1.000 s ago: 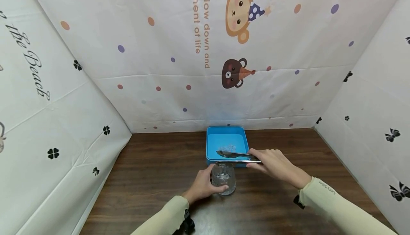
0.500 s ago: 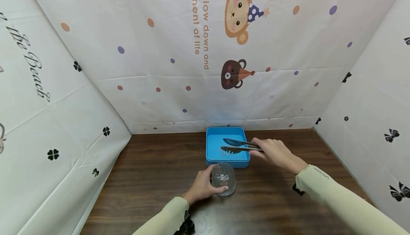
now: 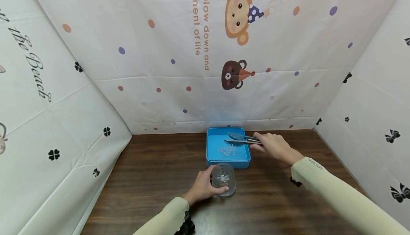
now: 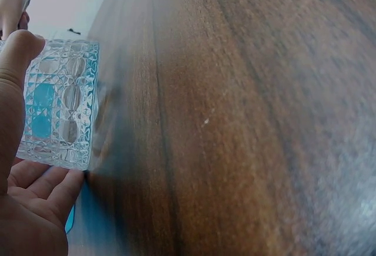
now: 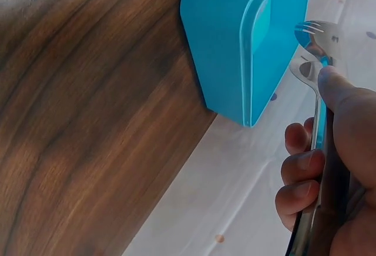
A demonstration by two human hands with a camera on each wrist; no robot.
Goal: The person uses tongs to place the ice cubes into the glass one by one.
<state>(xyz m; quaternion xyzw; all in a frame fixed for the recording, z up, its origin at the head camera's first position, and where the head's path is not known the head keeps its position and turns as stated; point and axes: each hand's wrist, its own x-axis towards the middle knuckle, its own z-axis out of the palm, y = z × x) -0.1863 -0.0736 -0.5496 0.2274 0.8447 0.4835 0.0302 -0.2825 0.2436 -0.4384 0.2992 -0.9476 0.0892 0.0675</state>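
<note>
- Metal serving tongs (image 5: 331, 174) are hovering over the box's right side, tips standing apart.
- The right hand (image 3: 274, 147) is keeping its grip around their arms.
- Small clear pieces (image 3: 228, 151) are lying inside the blue box (image 3: 228, 164).
- A patterned drinking glass (image 4: 61, 103) is standing upright on the worktop (image 3: 160, 164), just before the box.
- The left hand's (image 3: 201, 187) grip is curving around the glass.

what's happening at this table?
A person's left hand holds a clear patterned glass upright on the table. The right hand grips metal tongs, their tips apart over a blue box just beyond the glass. Small clear pieces lie in the box; a few similar-looking ones show in the glass.
</note>
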